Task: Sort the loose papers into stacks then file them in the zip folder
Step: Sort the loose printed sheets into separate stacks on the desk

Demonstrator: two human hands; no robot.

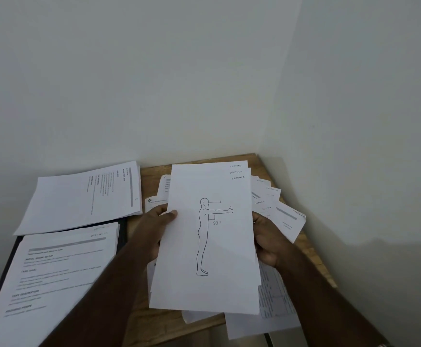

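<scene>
I hold a small stack of papers [204, 284] above the table; the top sheet shows a line drawing of a standing figure with an arm out at 90°. My left hand [154, 229] grips its left edge, thumb on top. My right hand [267, 241] holds the right edge from behind. Under the stack lies a heap of loose papers [277, 209], fanned out. At the left, two sorted stacks rest on a dark zip folder [122, 236]: a far stack [79, 199] and a near stack [54, 271] of printed text pages.
The small wooden table [312, 256] stands in a corner, with white walls behind and to the right. Several sheets [267, 324] hang over the table's front edge. The folder and the near stack reach past the table's left side.
</scene>
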